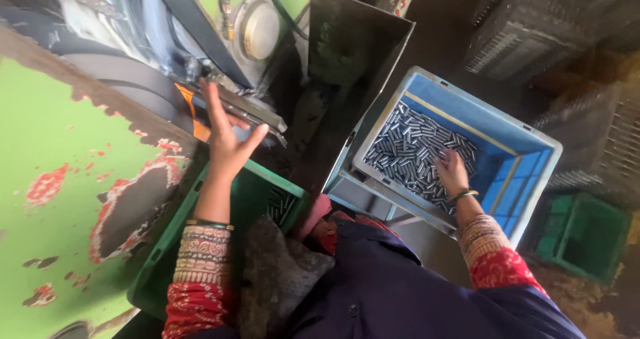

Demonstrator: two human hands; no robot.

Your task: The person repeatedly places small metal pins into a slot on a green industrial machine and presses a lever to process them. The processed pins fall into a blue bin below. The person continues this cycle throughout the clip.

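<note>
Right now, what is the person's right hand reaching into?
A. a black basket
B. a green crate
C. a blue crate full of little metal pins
C: the right hand rests on the heap of small metal pins inside the blue crate, fingers spread over them.

Right hand [452, 171] digs among steel pins [407, 149] (blue crate [527, 154]); left hand [225, 136] reaches the machine's guide rail [250, 109].

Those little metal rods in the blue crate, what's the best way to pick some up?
Probably from above, through the open top of the blue crate. The metal rods lie flat in a loose, jumbled heap, so curling fingers down around their long sides seems easiest. The right hand rests on the heap that way.
</note>
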